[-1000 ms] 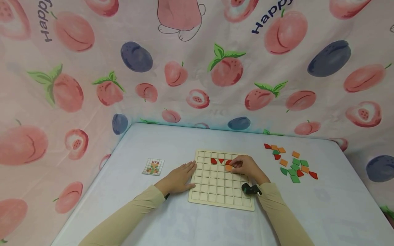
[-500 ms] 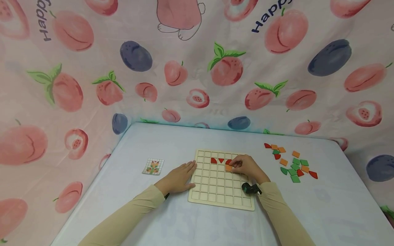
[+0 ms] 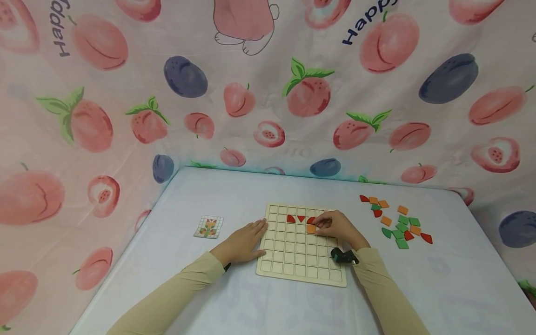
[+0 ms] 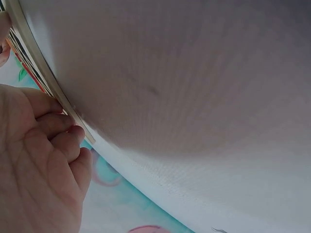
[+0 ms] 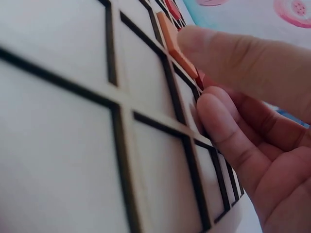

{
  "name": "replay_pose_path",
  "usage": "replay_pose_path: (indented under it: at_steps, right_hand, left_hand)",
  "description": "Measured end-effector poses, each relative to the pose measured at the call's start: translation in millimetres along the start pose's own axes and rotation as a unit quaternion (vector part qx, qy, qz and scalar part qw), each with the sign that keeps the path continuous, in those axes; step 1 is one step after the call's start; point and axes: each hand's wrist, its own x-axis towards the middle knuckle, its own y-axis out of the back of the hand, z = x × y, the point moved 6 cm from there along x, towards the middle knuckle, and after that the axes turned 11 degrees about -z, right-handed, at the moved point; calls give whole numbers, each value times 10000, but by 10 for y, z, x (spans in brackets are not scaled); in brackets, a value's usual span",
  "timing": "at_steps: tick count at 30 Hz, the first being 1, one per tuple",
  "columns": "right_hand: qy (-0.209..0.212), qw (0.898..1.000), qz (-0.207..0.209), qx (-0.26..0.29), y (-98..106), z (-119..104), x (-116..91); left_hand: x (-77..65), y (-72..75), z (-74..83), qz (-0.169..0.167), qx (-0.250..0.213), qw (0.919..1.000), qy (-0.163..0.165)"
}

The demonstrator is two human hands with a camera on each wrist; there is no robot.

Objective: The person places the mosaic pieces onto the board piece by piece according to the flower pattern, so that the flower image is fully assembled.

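Across the surface [image 3: 234,307] I see almost no change over the last second. The board [image 3: 288,268] lies as it did, and the left grip [image 3: 243,244] rests loosely along its left edge, holding nothing, steadying it, I judge. The right grip [image 3: 337,226] stays at the same cells, only its wrist a touch farther right, so I take this as settling one placement, not beginning another. The card [image 3: 208,226] is left of the board, the loose tiles [image 3: 401,227] well to its right; many look unused, so I reckon much remains. Three red tiles [image 3: 301,218] share a row, and the orange tile [image 3: 311,229] is just below the rightmost, immediately left of the right grip. Up close, the thumb [image 5: 233,58] touches it and it looks slightly raised; the fingers [image 5: 221,116] are bent nearby, but I cannot tell whether they pinch it
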Motion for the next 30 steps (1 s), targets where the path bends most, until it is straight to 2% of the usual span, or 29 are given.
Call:
replay_pose_path:
  at_steps: [5, 12, 16, 24, 30]
  right_hand:
    - [63, 9997, -32, 232, 48, 23, -36]
    - [-194, 9990, 140, 365, 188, 48, -151]
    - [-366, 9983, 316, 337, 293, 44, -273]
    - [-120, 9961, 838, 230, 560, 41, -580]
    - [-249, 9926, 1172, 181, 778, 48, -862]
  left_hand:
    - [-7, 4, 5, 26, -3, 10000, -11]
    - [-10, 7, 8, 27, -51, 10000, -5]
    - [-18, 13, 11, 14, -68, 10000, 0]
    - [-19, 11, 12, 7, -53, 10000, -10]
    - [-5, -6, 7, 4, -60, 10000, 2]
